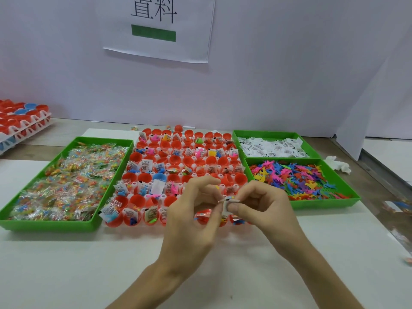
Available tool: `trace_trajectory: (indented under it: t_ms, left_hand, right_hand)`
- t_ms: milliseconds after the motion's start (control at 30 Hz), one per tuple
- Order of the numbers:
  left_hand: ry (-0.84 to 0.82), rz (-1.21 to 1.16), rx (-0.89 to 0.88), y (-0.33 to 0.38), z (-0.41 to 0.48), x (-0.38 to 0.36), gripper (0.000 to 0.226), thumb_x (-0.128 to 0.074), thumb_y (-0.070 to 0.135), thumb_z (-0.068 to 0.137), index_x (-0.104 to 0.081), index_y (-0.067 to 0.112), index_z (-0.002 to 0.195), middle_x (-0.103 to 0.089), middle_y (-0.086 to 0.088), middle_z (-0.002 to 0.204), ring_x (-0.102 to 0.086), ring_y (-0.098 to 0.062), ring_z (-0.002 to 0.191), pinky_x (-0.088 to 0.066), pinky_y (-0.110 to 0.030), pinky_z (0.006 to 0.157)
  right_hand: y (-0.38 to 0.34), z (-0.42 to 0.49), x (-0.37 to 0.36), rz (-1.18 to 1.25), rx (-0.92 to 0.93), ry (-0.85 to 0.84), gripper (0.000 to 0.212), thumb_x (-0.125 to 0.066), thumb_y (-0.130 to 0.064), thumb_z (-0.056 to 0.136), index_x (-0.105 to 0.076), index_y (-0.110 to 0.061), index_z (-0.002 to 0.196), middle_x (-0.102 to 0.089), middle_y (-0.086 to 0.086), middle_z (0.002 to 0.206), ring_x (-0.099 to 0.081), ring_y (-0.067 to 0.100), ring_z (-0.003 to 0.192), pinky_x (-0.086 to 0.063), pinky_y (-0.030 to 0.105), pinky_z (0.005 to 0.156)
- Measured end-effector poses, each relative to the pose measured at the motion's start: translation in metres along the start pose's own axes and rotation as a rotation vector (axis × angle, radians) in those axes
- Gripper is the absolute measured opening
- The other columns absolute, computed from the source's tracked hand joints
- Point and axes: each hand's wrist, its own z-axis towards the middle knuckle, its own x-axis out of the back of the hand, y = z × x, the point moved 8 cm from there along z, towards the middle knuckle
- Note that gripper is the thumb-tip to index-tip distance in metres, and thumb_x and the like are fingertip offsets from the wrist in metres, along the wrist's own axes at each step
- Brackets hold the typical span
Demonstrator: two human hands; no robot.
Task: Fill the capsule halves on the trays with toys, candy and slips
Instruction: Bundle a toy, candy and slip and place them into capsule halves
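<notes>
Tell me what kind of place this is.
Probably a small packing workstation for toy capsules: green bins of candy packets, printed slips and plastic toys flank a tray of red capsule halves, under a posted paper sign.

Both hands meet over the capsule tray (133, 186): left hand (191, 210) and right hand (263, 206) pinch a folded slip (227, 205). Candy bin (66, 226) at nine o'clock, toy bin (323, 202) at three.

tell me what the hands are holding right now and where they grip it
Both hands pinch one small white paper slip: the right hand fingers grip its right side, the left hand fingers its left edge, above the capsule tray.
</notes>
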Motion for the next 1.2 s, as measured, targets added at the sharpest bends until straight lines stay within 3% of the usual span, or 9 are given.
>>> trace_trajectory:
  t_ms: [133, 267, 467, 600, 700, 800, 900, 1067, 1200]
  left_hand:
    - [-0.05, 0.042, -0.032, 0.005, 0.001, -0.004, 0.048, -0.068, 0.0, 0.082, -0.056, 0.027, 0.119, -0.066, 0.015, 0.099, -0.069, -0.011, 0.095, -0.056, -0.019, 0.079]
    - [-0.095, 0.072, -0.068, 0.008, 0.0, -0.006, 0.047, -0.072, 0.004, 0.081, -0.057, 0.026, 0.119, -0.065, 0.016, 0.101, -0.069, -0.013, 0.094, -0.057, -0.021, 0.079]
    - [-0.105, 0.175, -0.125, 0.01, 0.003, -0.006, 0.038, -0.07, 0.002, 0.083, -0.062, 0.023, 0.113, -0.066, 0.012, 0.097, -0.068, -0.01, 0.091, -0.058, -0.023, 0.077]
    - [-0.136, 0.236, -0.179, 0.015, 0.002, -0.009, 0.031, -0.068, 0.006, 0.086, -0.062, 0.023, 0.111, -0.061, 0.016, 0.097, -0.064, -0.004, 0.089, -0.055, -0.017, 0.075]
    - [-0.144, 0.285, -0.223, 0.019, 0.001, -0.012, 0.034, -0.067, 0.0, 0.083, -0.06, 0.023, 0.106, -0.057, 0.019, 0.096, -0.059, 0.001, 0.089, -0.05, -0.009, 0.075]
    - [-0.139, 0.308, -0.235, 0.017, -0.001, -0.012, 0.037, -0.07, -0.012, 0.075, -0.056, 0.018, 0.092, -0.055, 0.015, 0.09, -0.057, -0.004, 0.083, -0.051, -0.014, 0.069]
    - [-0.127, 0.338, -0.25, 0.015, -0.002, -0.011, 0.032, -0.07, -0.015, 0.072, -0.056, 0.012, 0.082, -0.056, 0.008, 0.089, -0.056, -0.007, 0.084, -0.05, -0.018, 0.069]
    - [-0.176, 0.389, -0.257, 0.016, -0.004, -0.017, 0.014, -0.069, -0.005, 0.079, -0.071, 0.008, 0.083, -0.06, 0.002, 0.092, -0.054, -0.002, 0.089, -0.048, -0.014, 0.071]
    - [-0.204, 0.403, -0.28, 0.016, -0.006, -0.017, 0.023, -0.066, -0.004, 0.08, -0.079, 0.01, 0.093, -0.058, 0.001, 0.094, -0.054, -0.004, 0.087, -0.047, -0.015, 0.07]
  right_hand:
    - [-0.004, -0.001, 0.007, -0.08, 0.065, 0.066, 0.015, -0.083, -0.015, 0.072, -0.069, -0.018, 0.075, -0.068, 0.007, 0.074, -0.067, 0.03, 0.068, -0.056, 0.029, 0.061]
    - [-0.007, -0.001, 0.008, -0.113, 0.094, 0.051, 0.017, -0.085, -0.023, 0.071, -0.068, -0.021, 0.074, -0.068, 0.005, 0.074, -0.065, 0.018, 0.064, -0.052, 0.022, 0.057]
    - [-0.004, -0.001, 0.004, -0.104, 0.08, -0.029, 0.02, -0.083, -0.031, 0.072, -0.069, -0.018, 0.077, -0.069, 0.007, 0.076, -0.068, 0.024, 0.068, -0.057, 0.029, 0.062]
    - [-0.005, 0.0, 0.009, -0.14, 0.091, -0.028, 0.019, -0.079, -0.037, 0.077, -0.069, -0.021, 0.077, -0.068, 0.004, 0.076, -0.066, 0.017, 0.067, -0.053, 0.025, 0.061]
    - [-0.004, 0.002, 0.03, -0.195, 0.103, 0.118, 0.025, -0.066, -0.044, 0.088, -0.069, -0.022, 0.077, -0.067, 0.004, 0.071, -0.062, 0.011, 0.063, -0.051, 0.023, 0.061]
    - [0.003, 0.003, 0.071, -0.393, 0.088, 0.373, 0.014, -0.071, -0.022, 0.092, -0.07, -0.025, 0.078, -0.069, -0.006, 0.071, -0.064, 0.01, 0.067, -0.052, 0.023, 0.066]
    - [0.014, 0.004, 0.101, -0.629, -0.004, 0.484, 0.018, -0.072, -0.008, 0.088, -0.071, -0.025, 0.084, -0.07, -0.014, 0.08, -0.062, 0.006, 0.073, -0.047, 0.012, 0.065]
    - [0.044, 0.029, 0.112, -0.963, -0.216, 0.293, 0.023, -0.078, -0.025, 0.083, -0.07, -0.029, 0.104, -0.063, -0.004, 0.103, -0.057, 0.013, 0.085, -0.048, 0.032, 0.079]
    - [0.046, 0.049, 0.096, -0.996, -0.203, 0.206, 0.018, -0.078, -0.033, 0.083, -0.071, -0.03, 0.099, -0.062, -0.015, 0.089, -0.057, 0.009, 0.084, -0.051, 0.038, 0.086]
